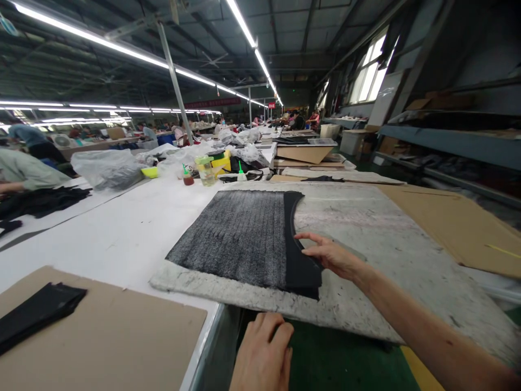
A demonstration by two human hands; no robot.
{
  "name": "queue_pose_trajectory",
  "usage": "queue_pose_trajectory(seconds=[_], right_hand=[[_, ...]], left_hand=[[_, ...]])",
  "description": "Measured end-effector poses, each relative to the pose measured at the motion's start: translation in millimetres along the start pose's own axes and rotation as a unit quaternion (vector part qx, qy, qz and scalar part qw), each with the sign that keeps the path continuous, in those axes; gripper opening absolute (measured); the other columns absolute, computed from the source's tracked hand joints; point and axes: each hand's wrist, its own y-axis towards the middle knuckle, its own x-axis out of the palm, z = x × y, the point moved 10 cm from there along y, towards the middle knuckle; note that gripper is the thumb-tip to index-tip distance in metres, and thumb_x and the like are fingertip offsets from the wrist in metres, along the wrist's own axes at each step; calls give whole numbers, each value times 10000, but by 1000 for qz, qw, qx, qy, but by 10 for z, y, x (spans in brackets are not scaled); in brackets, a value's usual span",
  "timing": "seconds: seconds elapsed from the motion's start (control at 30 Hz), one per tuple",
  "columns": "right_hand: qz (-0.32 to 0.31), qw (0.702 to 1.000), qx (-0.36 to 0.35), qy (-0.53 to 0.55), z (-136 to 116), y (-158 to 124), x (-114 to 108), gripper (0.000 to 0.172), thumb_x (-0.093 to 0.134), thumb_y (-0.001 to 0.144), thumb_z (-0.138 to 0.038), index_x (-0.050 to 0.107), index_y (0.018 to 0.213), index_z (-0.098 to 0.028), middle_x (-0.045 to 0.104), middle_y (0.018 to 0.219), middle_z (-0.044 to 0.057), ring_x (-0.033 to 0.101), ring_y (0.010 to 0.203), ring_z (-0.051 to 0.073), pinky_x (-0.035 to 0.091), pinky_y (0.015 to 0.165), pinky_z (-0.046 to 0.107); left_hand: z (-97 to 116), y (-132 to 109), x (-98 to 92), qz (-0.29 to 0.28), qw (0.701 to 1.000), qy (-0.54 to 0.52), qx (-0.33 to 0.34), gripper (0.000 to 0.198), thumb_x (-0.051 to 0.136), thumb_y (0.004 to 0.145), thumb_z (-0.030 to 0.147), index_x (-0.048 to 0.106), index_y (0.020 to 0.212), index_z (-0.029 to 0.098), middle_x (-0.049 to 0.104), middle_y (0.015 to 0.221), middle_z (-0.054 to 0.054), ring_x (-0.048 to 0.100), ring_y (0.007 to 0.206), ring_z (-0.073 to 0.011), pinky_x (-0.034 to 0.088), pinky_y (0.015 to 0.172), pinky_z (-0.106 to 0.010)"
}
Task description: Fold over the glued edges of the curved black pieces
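A dark grey textured fabric piece (pixel 240 236) lies flat on a worn, pale padded board (pixel 366 233), with a smooth black strip along its right side. That strip has a curved edge. My right hand (pixel 325 255) rests at this curve, fingers apart, the fingertips on or just above the black edge. Below the board's near edge, my left hand (pixel 264 347) hangs in front of the fabric with its fingers curled; whether they hold anything is hidden.
Brown cardboard (pixel 122 326) at the lower left carries a folded black cloth (pixel 44 312). Small bottles (pixel 188 176), a jar (pixel 207 171) and plastic bags (pixel 109 165) stand beyond. A person's sleeve (pixel 30 168) is at the far left. More cardboard (pixel 459 222) lies right.
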Motion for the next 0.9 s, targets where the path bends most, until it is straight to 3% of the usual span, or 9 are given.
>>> queue_pose_trajectory(seconds=[0.13,0.3,0.4,0.5,0.6,0.67,0.9], right_hand=[[-50,997,-10,58,-134,52,36,379,629,736,-395,640,1031,-157,684,893,80,639,742,174,503,651,276],[-133,990,-44,33,-359,39,198,392,691,665,-296,691,1030,-153,698,958,62,642,848,178,495,790,285],[-147,987,-68,-7,-465,73,218,339,773,611,-298,723,914,-156,701,867,39,630,796,180,493,761,289],[-106,989,-98,-34,-567,192,80,262,788,644,-395,686,678,-157,628,635,-1,547,602,130,443,605,249],[-23,991,-126,-27,-707,377,-228,433,794,674,-469,539,509,-160,498,486,-33,421,489,83,354,506,217],[45,990,-136,-5,-817,521,-519,475,780,713,-489,494,520,-161,464,476,-44,394,471,74,333,482,208],[286,944,-143,82,-1289,871,-1796,202,580,963,-318,587,920,-121,568,776,-13,533,590,83,472,528,205]], left_hand=[[194,137,134,-1,999,34,29,501,523,740,28,579,1193,234,619,1224,-46,569,1051,-271,515,882,-429],[163,341,248,18,994,104,4,502,543,876,170,468,1370,214,553,1372,-52,552,1106,-298,493,916,-461],[68,414,325,34,990,131,-25,489,556,899,224,467,1379,194,557,1372,-52,546,1122,-306,489,918,-475],[5,428,388,40,989,137,-44,458,560,902,236,501,1354,194,553,1379,-44,533,1145,-311,484,926,-482],[-6,432,406,32,990,126,-49,465,550,909,238,488,1369,205,542,1391,-36,528,1147,-305,476,932,-480],[-8,447,399,25,991,116,-55,484,546,911,239,466,1388,208,542,1389,-39,525,1144,-301,465,944,-479],[-81,531,436,22,993,84,-86,431,559,909,317,526,1332,244,565,1347,-38,510,1144,-303,435,965,-478]])
